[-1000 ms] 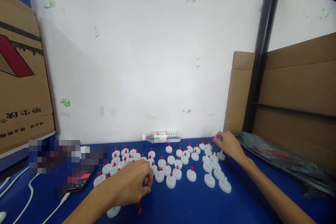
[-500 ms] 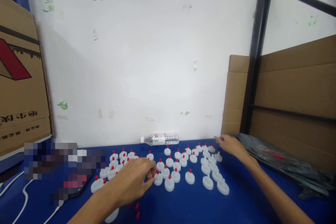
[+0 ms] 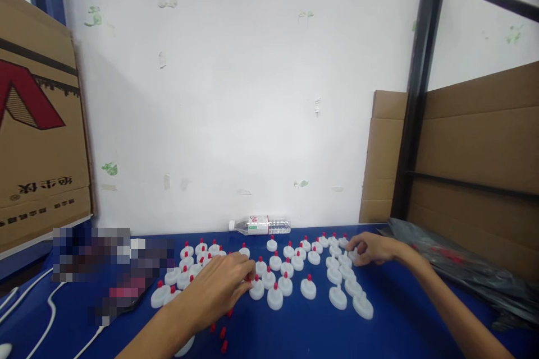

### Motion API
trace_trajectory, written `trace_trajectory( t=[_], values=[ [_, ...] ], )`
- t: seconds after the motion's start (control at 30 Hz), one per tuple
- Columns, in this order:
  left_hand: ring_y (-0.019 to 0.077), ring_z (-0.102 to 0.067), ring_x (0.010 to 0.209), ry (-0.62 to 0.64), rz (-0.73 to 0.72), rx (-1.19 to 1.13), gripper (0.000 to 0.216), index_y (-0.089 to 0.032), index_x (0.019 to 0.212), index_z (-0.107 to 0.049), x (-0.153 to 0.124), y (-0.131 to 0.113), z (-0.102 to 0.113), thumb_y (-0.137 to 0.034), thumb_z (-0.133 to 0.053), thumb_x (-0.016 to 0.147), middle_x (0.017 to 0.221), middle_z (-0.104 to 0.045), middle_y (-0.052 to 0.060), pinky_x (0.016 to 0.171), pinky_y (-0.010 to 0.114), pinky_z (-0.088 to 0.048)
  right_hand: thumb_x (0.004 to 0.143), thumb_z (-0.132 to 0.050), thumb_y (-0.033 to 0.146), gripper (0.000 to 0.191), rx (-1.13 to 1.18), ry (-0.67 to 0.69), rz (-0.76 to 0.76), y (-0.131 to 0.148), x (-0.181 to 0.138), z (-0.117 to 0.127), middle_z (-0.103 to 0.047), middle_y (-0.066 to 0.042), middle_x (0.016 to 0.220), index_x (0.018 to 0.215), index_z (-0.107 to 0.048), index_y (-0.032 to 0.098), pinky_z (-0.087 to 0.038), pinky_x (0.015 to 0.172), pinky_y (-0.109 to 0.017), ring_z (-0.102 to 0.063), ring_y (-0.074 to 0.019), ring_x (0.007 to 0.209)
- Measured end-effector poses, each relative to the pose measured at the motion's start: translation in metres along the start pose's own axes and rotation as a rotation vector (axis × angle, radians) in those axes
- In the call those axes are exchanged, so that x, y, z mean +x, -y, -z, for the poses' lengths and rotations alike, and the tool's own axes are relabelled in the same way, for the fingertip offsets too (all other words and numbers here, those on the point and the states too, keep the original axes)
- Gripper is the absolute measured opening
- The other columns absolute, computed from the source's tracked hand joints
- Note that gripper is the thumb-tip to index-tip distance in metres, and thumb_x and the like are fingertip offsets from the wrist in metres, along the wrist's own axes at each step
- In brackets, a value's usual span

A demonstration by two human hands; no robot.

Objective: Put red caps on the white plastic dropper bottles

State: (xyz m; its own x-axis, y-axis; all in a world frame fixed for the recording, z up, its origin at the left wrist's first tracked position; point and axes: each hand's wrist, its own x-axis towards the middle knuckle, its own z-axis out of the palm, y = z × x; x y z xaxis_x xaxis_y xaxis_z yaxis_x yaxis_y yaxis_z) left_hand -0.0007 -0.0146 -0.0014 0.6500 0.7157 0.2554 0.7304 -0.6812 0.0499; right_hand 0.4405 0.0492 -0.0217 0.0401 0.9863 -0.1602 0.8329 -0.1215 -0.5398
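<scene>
Several white caps with red tips (image 3: pixel 275 261) stand in rows on the blue table (image 3: pixel 320 331). My left hand (image 3: pixel 219 289) lies over the left part of the rows, fingers curled, fingertips pinched at a cap near the middle. My right hand (image 3: pixel 373 248) rests at the right end of the rows, fingers curled round a white cap (image 3: pixel 352 255). Several plain white caps without red tips (image 3: pixel 349 289) form a column on the right. A few loose red tips (image 3: pixel 222 339) lie below my left hand.
A clear water bottle (image 3: pixel 260 225) lies against the white wall. Cardboard boxes (image 3: pixel 37 140) stand at left, cardboard sheets (image 3: pixel 475 140) and a black frame at right. A dark plastic bag (image 3: pixel 458 263) lies at right. White cables (image 3: pixel 50 314) trail at left.
My right hand drew back from the far corner and closed on a cap at the right end of the rows. My left hand stayed over the caps, shifting slightly.
</scene>
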Motion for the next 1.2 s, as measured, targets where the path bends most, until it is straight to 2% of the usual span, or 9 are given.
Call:
trace_trajectory(
  t=[0.13, 0.23, 0.3, 0.4, 0.53, 0.63, 0.77, 0.93, 1.2],
  values=[
    [0.0198, -0.063, 0.081, 0.002, -0.043, 0.058, 0.017, -0.023, 0.094, -0.063, 0.0, 0.003, -0.004, -0.015, -0.048, 0.098, 0.095, -0.066, 0.003, 0.066, 0.028, -0.038, 0.054, -0.077, 0.024, 0.033, -0.037, -0.056, -0.015, -0.002, 0.006, -0.009, -0.067, 0.0, 0.061, 0.087, -0.076, 0.018, -0.038, 0.042, -0.019, -0.062, -0.0177, 0.056],
    [0.0186, -0.062, 0.081, -0.025, -0.075, 0.102, 0.025, -0.023, 0.101, -0.062, 0.0, 0.004, -0.007, -0.01, -0.04, 0.099, 0.102, -0.065, 0.005, 0.066, 0.027, -0.041, 0.061, -0.075, 0.022, 0.019, -0.066, -0.14, 0.003, -0.003, 0.006, -0.008, -0.068, -0.001, 0.06, 0.079, -0.074, 0.017, -0.042, 0.046, -0.022, -0.065, -0.0194, 0.057],
    [0.0182, -0.062, 0.079, -0.038, -0.088, 0.127, 0.025, -0.023, 0.103, -0.062, 0.001, 0.003, -0.007, -0.013, -0.039, 0.101, 0.105, -0.064, 0.006, 0.066, 0.027, -0.042, 0.068, -0.074, 0.024, 0.014, -0.089, -0.251, 0.022, -0.001, 0.003, -0.001, -0.07, -0.004, 0.065, 0.079, -0.073, 0.016, -0.046, 0.053, -0.026, -0.067, -0.0219, 0.061],
    [0.0181, -0.061, 0.076, -0.052, -0.076, 0.154, 0.024, -0.022, 0.1, -0.062, 0.002, 0.001, -0.007, -0.02, -0.039, 0.103, 0.1, -0.064, 0.006, 0.064, 0.027, -0.041, 0.083, -0.066, 0.032, 0.025, -0.114, -0.512, 0.065, 0.01, -0.001, 0.007, -0.074, -0.012, 0.087, 0.099, -0.071, 0.013, -0.051, 0.07, -0.035, -0.07, -0.0288, 0.081],
    [0.0179, -0.062, 0.075, -0.103, -0.079, 0.171, 0.031, -0.022, 0.103, -0.061, 0.002, 0.0, -0.011, -0.003, -0.039, 0.094, 0.099, -0.064, 0.004, 0.062, 0.026, -0.04, 0.096, -0.054, 0.042, 0.036, -0.113, -0.736, 0.234, 0.044, -0.012, -0.003, -0.07, -0.013, 0.103, 0.119, -0.062, 0.016, -0.049, 0.085, -0.039, -0.067, -0.0276, 0.092],
    [0.0169, -0.064, 0.079, -0.208, -0.125, 0.082, 0.041, -0.023, 0.108, -0.06, 0.002, 0.0, -0.017, 0.004, -0.037, 0.089, 0.105, -0.066, 0.004, 0.065, 0.025, -0.044, 0.1, -0.05, 0.049, 0.035, -0.1, -0.734, 0.539, 0.076, -0.028, -0.025, -0.067, -0.009, 0.109, 0.118, -0.062, 0.021, -0.051, 0.084, -0.036, -0.066, -0.0236, 0.09],
    [0.0155, -0.068, 0.081, -0.38, -0.185, -0.121, 0.027, -0.024, 0.11, -0.061, 0.003, -0.003, -0.02, -0.01, -0.041, 0.101, 0.102, -0.069, 0.002, 0.069, 0.024, -0.049, 0.105, -0.046, 0.045, 0.027, -0.079, -0.598, 0.885, 0.111, -0.053, -0.056, -0.064, -0.009, 0.115, 0.115, -0.06, 0.024, -0.053, 0.084, -0.034, -0.065, -0.0228, 0.098],
    [0.0146, -0.07, 0.088, -0.573, -0.253, -0.247, 0.022, -0.024, 0.118, -0.061, 0.006, -0.013, -0.022, -0.019, -0.045, 0.104, 0.103, -0.071, 0.001, 0.074, 0.023, -0.052, 0.104, -0.053, 0.038, 0.024, -0.192, -0.495, 1.091, 0.136, -0.075, -0.085, -0.067, -0.007, 0.115, 0.123, -0.058, 0.024, -0.051, 0.087, -0.038, -0.064, -0.024, 0.103],
    [0.0158, -0.07, 0.085, -0.542, -0.285, -0.212, 0.024, -0.024, 0.118, -0.064, 0.003, -0.025, -0.031, -0.019, -0.044, 0.105, 0.101, -0.072, 0.002, 0.066, 0.024, -0.053, 0.104, -0.057, 0.034, 0.018, -0.132, -0.508, 1.259, 0.149, -0.091, -0.102, -0.071, -0.002, 0.105, 0.115, -0.055, 0.021, -0.037, 0.105, -0.044, -0.068, -0.0185, 0.095]
  ],
)
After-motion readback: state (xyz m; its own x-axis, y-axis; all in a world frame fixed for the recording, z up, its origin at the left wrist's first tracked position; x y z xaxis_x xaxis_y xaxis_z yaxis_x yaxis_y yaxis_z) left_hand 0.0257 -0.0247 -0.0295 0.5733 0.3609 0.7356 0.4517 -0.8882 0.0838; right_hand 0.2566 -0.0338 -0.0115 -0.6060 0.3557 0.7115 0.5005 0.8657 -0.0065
